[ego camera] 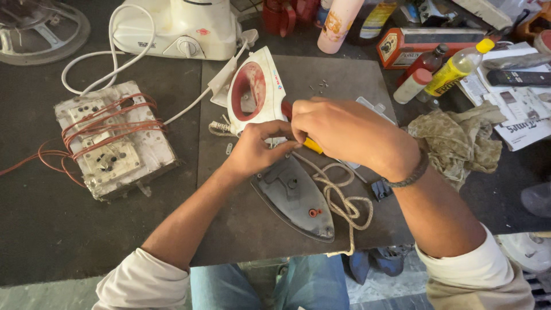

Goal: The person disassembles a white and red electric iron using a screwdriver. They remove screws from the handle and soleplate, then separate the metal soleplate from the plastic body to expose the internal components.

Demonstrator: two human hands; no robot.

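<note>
Left hand (257, 150): at the centre of the view, fingers curled down onto the rear of the grey soleplate (295, 198), gripping it where it meets the white cover.
Right hand (344, 133): just at 3 o'clock of the left hand and touching it, fingers closed round a yellow-handled tool (313, 146); only a short piece of the handle shows below the knuckles, and its tip is hidden.
Grey soleplate: flat on the dark mat (344, 80), its pointed nose toward 5 o'clock, a small red part near the nose.
White and red iron cover (255, 92): tilted up at 12 o'clock of the left hand, its hollow underside facing the camera.
Braided cord (343, 198): beige, looped loosely at 3 o'clock of the soleplate and running off the mat's near edge.
Switch board (112, 138): at 9 o'clock, well apart from the hands, wound with red wire.
White appliance (178, 28): at 11 o'clock, its white cable running toward the iron cover.
Crumpled cloth (456, 140): at 3 o'clock, near the right wrist.
Bottles (453, 69): at 1 o'clock, lying on the tabletop (46, 229), one with a yellow cap.
Wristband (410, 177): dark, on the right wrist.
</note>
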